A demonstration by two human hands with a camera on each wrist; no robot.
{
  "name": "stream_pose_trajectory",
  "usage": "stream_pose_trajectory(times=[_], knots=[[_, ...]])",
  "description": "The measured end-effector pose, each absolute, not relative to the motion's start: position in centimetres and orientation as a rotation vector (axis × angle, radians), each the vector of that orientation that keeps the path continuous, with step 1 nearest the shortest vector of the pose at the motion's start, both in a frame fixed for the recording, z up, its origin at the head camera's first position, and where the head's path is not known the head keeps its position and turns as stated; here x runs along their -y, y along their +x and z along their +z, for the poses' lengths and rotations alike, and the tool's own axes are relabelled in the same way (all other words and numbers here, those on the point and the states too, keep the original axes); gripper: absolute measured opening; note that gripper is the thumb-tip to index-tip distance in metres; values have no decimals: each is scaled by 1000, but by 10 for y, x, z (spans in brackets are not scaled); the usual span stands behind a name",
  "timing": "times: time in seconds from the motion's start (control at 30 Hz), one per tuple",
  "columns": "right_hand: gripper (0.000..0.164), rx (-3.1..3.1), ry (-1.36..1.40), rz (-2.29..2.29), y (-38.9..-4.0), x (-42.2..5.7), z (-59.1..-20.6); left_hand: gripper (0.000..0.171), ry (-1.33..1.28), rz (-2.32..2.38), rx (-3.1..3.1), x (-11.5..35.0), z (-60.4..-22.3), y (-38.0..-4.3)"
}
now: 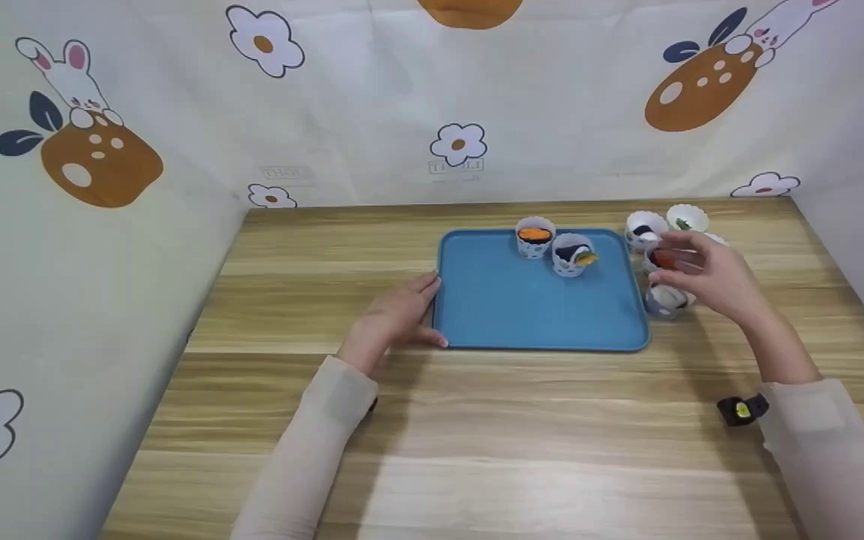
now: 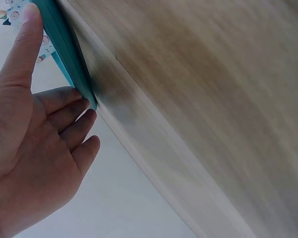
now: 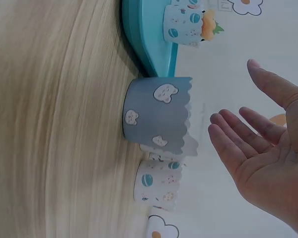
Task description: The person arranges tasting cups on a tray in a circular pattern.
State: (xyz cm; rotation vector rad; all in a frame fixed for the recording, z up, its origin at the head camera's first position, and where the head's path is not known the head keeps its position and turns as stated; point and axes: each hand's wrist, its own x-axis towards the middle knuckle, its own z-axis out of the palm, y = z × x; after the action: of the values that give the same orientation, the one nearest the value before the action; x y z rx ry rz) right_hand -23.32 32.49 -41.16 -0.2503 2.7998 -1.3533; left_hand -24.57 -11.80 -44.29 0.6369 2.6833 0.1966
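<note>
My left hand (image 1: 400, 311) rests against the left edge of a blue tray (image 1: 529, 315), fingers along its side and thumb at the near corner. In the left wrist view its fingertips touch the tray's rim (image 2: 72, 54). Two patterned paper cups stand at the tray's back: a cup with an orange topping (image 1: 534, 247) and a cup with a yellow-orange piece (image 1: 567, 268). My right hand (image 1: 717, 274) hovers over several paper cups right of the tray, fingers apart and nothing between them. Below it in the right wrist view stands a grey-blue bear-print cup (image 3: 154, 116).
Behind the right hand are a cup with dark contents (image 1: 638, 244) and a pale cup with something green (image 1: 687, 217). A patterned white cup (image 3: 156, 183) stands past the grey-blue one. The wooden table (image 1: 514, 435) meets a printed cloth backdrop (image 1: 372, 112).
</note>
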Motion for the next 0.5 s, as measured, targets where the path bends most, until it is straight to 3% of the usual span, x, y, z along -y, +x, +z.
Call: stream_pose_trajectory(times=[0.5], knots=[[63,-2838,-217,-1389,-223,-343,-418,107,620,233,-2677,118,-442,-245]])
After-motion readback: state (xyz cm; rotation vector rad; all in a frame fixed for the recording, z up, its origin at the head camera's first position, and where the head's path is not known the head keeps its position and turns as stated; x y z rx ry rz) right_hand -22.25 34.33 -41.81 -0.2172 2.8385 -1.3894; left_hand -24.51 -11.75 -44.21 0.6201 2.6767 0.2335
